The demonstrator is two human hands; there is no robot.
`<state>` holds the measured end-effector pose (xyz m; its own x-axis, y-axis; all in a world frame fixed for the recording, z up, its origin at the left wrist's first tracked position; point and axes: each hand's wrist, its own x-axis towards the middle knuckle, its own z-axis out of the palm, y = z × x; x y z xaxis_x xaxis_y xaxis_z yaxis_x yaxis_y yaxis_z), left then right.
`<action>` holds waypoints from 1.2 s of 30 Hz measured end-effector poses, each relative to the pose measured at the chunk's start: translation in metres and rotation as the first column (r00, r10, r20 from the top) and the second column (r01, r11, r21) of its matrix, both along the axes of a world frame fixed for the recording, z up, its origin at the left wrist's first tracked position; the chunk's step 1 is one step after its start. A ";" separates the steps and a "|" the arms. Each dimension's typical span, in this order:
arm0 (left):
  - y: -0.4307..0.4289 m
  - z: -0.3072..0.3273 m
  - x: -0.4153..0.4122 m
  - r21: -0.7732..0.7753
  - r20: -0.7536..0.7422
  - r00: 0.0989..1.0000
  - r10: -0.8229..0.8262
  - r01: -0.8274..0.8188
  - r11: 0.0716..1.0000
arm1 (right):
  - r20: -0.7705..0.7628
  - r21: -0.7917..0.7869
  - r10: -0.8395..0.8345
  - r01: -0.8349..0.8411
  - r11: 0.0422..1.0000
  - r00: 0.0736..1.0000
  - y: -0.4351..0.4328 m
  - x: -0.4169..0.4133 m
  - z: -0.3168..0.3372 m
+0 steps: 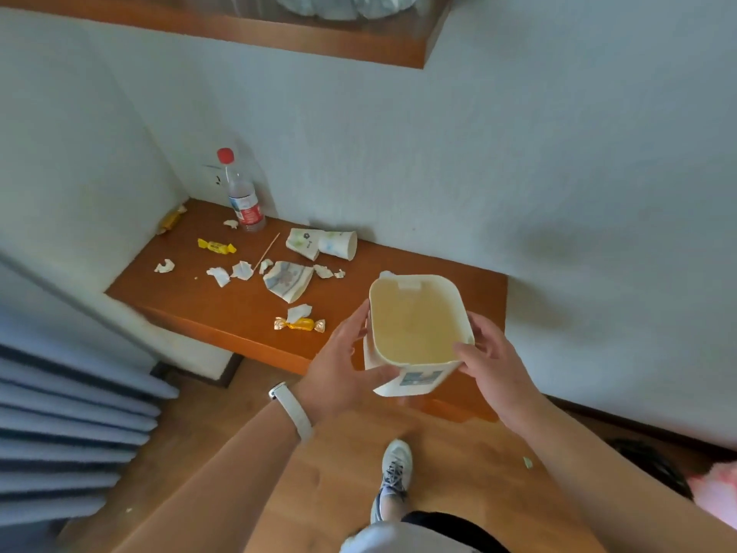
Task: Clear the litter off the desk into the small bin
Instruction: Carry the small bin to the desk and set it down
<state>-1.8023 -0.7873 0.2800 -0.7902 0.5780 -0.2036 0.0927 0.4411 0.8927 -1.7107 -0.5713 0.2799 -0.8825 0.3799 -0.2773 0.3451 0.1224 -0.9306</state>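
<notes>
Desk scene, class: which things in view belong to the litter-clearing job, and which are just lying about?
Part of the job:
small bin, held by left hand and right hand
paper cups
torn paper scraps
wrapped sweets
thin stick

Just there:
water bottle, perhaps
shelf
shoe

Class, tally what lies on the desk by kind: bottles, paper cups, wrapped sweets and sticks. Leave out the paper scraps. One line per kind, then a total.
Bottles: 1
Paper cups: 2 whole, 1 flattened
Wrapped sweets: 3
Sticks: 1
Total: 8
</notes>
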 end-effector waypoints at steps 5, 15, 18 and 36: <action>0.032 -0.004 -0.031 -0.046 0.025 0.999 -0.024 0.025 0.999 | 0.010 -0.005 -0.024 0.024 1.000 1.000 0.025 -0.026 -0.002; 0.121 -0.013 -0.070 -0.086 0.059 0.983 -0.172 0.177 0.980 | 0.054 0.051 -0.211 0.209 0.977 0.976 0.082 -0.041 -0.021; 0.141 -0.020 -0.081 -0.097 0.069 0.976 -0.207 0.213 0.972 | 0.074 0.054 -0.242 0.238 0.970 0.967 0.096 -0.046 -0.028; 0.167 -0.066 -0.134 -0.113 0.138 0.928 -0.345 0.361 0.926 | 0.195 0.074 -0.324 0.316 0.946 0.926 0.105 -0.072 -0.058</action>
<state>-1.9367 -0.6207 0.2139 -0.5070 0.7762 -0.3747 0.1660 0.5145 0.8413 -1.7822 -0.4660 0.2223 -0.6392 0.6476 -0.4147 0.5518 0.0106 -0.8339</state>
